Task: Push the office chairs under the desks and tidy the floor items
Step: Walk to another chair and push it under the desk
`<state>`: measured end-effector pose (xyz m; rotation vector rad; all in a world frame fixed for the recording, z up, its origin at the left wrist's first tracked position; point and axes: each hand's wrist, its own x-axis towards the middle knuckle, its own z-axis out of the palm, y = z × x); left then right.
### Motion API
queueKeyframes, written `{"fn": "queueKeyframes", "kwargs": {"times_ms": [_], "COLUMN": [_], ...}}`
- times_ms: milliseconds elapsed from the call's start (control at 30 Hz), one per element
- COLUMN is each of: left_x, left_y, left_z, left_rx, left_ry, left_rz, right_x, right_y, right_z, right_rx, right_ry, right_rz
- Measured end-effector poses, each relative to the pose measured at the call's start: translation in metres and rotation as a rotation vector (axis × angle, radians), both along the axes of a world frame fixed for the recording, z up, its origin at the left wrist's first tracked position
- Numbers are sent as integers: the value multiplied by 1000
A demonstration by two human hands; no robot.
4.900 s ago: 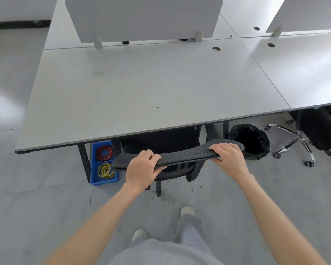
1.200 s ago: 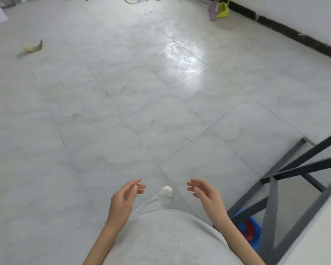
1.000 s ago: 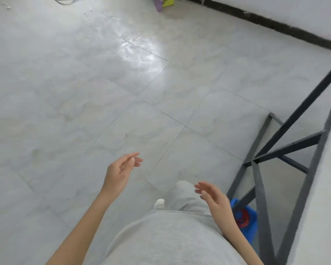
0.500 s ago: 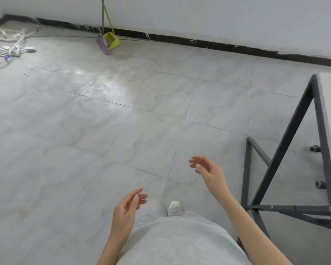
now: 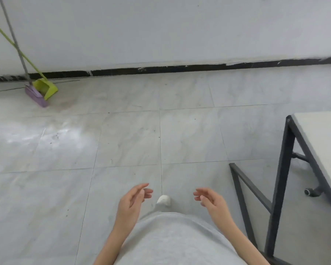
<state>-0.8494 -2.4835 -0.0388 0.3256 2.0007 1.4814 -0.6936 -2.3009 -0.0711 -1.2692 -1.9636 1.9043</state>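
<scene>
My left hand [image 5: 131,203] and my right hand [image 5: 212,202] hang in front of my waist, both empty with loosely curled, parted fingers. The end of a grey desk [image 5: 321,138] on a dark metal frame [image 5: 281,180] stands at the right edge. Under it a chair castor [image 5: 309,192] shows; the chair itself is hidden by the desktop. A purple broom [image 5: 35,95] and a lime-green dustpan [image 5: 46,88] lean against the far wall at the left.
Grey floor tiles [image 5: 122,142] stretch ahead to a white wall [image 5: 161,29] with a black skirting strip. My white shoe [image 5: 163,200] shows between my hands. Small specks of dirt lie on the tiles at the left.
My view has swung right from open floor to face the wall. The desk end now sits further right and the broom nearer the left edge. Both hands stay empty, now level.
</scene>
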Motion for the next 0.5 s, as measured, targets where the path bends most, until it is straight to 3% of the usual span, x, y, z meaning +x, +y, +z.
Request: {"fn": "queueKeyframes", "kwargs": {"times_ms": [267,500], "left_x": [-169,-251], "left_y": [206,363], "left_z": [22,-9], "left_rx": [-8,-36], "left_ry": [55,13], "left_rz": [-394,-410], "right_x": [-71,-193], "right_y": [108,295], "right_z": [3,-1], "right_rx": [-50,-36], "right_ry": [-51,54], "right_rz": [-372,-473]}}
